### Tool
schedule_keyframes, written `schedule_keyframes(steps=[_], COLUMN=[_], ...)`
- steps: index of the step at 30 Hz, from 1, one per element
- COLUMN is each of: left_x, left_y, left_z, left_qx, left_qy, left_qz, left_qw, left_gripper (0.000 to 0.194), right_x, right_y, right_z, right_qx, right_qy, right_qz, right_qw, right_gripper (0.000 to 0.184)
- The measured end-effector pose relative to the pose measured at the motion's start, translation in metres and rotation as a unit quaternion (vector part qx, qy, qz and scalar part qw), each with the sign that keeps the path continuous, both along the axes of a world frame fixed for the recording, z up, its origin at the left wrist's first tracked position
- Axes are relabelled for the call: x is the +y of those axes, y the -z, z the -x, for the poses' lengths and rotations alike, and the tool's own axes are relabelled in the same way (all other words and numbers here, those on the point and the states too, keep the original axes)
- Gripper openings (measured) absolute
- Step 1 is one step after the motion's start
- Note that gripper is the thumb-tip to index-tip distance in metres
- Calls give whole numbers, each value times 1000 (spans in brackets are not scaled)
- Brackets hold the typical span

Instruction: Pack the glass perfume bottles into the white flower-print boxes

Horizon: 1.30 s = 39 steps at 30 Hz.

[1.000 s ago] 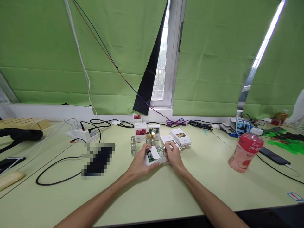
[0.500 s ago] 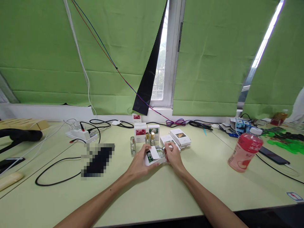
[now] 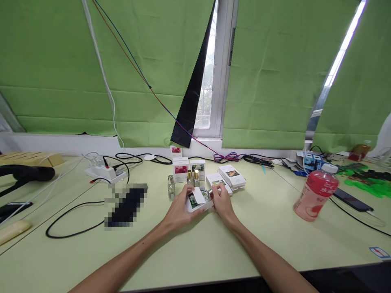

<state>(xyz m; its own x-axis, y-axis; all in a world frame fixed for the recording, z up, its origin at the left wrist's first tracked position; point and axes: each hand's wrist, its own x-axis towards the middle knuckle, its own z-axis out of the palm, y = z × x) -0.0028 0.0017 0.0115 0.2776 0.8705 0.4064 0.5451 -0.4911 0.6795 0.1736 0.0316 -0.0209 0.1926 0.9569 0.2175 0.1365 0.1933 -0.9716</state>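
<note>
1. I have the white box point(image 3: 193, 201) in the left hand point(image 3: 180, 209), nearest the camera of all the boxes; can't tell if its underside touches the table point(image 3: 214, 252).
2. Box: shallow, flat-faced, straight-edged; photo of white flowers on green leaves, plain white panel beside it. Looks like smooth card.
3. Left fingers clamped around the box's left end and near side.
4. My right hand point(image 3: 223, 202) has thumb and fingertips pinched on a round lens-like piece point(image 3: 205, 195), clear, shiny-rimmed, over the box's right end. Rim or handle under the fingers: can't tell.
5. Just behind: two glass bottles point(image 3: 196, 178) with shiny gold caps; another bottle point(image 3: 171, 189) to the left, paler cap, squarish body.
6. Farther back, upright pink-flower box point(image 3: 181, 171) and white-flower box point(image 3: 198, 167), both crisp-cornered.
7. Beyond the right hand, flat boxes point(image 3: 232, 176), white, flower-printed.
8. Tabletop: smooth, pale green, matte-looking.
</note>
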Motion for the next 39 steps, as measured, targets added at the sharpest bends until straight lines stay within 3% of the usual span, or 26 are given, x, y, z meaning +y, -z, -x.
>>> schedule_keyframes(steps=[13, 39], left_x=[0, 3], left_y=[0, 2], left_z=[-1, 3], left_qx=[1, -11], left_qy=[0, 4], left_qz=[-5, 9], left_qw=[1000, 1000], left_gripper=[57, 56], right_x=[-9, -6], right_y=[-3, -2], right_z=[4, 4], right_qx=[-23, 0], right_qy=[30, 4], right_qz=[-11, -40], right_qw=[999, 999], right_gripper=[24, 24])
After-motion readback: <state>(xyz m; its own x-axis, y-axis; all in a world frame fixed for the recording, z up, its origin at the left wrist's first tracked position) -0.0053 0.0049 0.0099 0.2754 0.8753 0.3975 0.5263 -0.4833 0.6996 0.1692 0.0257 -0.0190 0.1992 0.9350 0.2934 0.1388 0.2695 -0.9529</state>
